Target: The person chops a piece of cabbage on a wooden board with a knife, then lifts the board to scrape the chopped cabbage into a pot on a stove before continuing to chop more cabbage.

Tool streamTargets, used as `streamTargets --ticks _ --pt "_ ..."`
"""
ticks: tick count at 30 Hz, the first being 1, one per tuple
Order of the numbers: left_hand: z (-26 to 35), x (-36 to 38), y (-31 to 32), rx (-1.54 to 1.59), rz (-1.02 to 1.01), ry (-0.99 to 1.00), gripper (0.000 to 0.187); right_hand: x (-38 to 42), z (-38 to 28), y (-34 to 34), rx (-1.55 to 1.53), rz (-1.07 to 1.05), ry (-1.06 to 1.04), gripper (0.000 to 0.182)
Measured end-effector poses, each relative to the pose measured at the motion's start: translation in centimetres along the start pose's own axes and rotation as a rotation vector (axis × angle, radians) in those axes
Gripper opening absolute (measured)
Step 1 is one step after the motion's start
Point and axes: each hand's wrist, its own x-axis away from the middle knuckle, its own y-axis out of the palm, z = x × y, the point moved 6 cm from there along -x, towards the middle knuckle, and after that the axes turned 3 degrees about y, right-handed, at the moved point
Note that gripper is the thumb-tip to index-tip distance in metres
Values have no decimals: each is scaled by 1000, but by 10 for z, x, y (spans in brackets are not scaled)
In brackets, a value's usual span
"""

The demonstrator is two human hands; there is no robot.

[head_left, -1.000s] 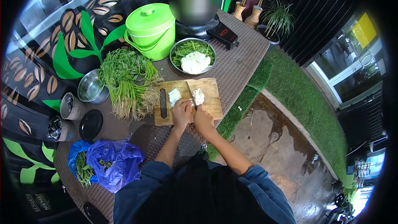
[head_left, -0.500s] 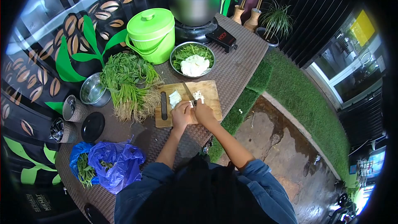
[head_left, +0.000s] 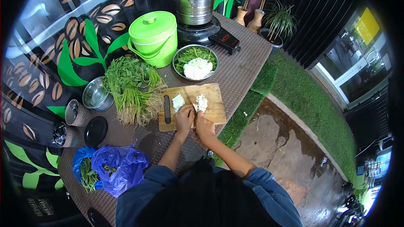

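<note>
A wooden cutting board [head_left: 216,115] lies on the table in front of me. My right hand [head_left: 205,128] is closed round a knife [head_left: 188,96], its thin blade pointing away and slightly left over the board. Close beside it, my left hand [head_left: 184,120] has its fingers curled down on the board, against a piece of pale white vegetable mostly hidden by the fingers. Just beyond the left fingertips rests a larger pale vegetable piece [head_left: 178,100]. Finely chopped white bits [head_left: 201,102] are heaped right of the blade.
Beyond the board stands a metal bowl [head_left: 179,71] of greens and white vegetable. Behind are a lidded green bucket [head_left: 153,38] and a steel pot [head_left: 194,8] on a black burner [head_left: 191,35]. Leafy greens with roots [head_left: 134,88] lie left; purple plastic bags [head_left: 122,170] are nearer.
My right hand has drawn slightly toward me with the knife, and the blade stands steeper. The chopped heap shows more fully. My left hand stays nearly in place.
</note>
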Motion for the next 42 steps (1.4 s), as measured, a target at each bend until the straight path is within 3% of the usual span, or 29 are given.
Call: streamTargets --ticks 8,19,22,24,28,31,34,38,42 --pt "-1 4 3 -13 21 -38 10 -16 17 -13 -226 -192 45 17" --pt "4 7 4 -70 50 110 6 25 17 -4 24 -51 -35 17" --pt "4 5 3 -45 50 131 6 21 11 -8 18 105 -44 17" --pt "5 9 4 -16 41 128 5 0 13 -1 -110 -107 -10 16" --pt "2 10 3 9 36 79 5 -28 13 -15 -237 -166 2 21" --pt "2 9 2 -28 28 99 8 -34 27 -27 -243 -350 3 27" --pt "0 9 4 -59 36 105 11 -25 30 -52 -145 -317 -70 25" --pt "6 8 3 -97 37 122 12 -10 31 -43 -55 -274 -61 27" --pt "0 10 3 -135 33 120 13 8 28 -32 -67 -150 -4 17"
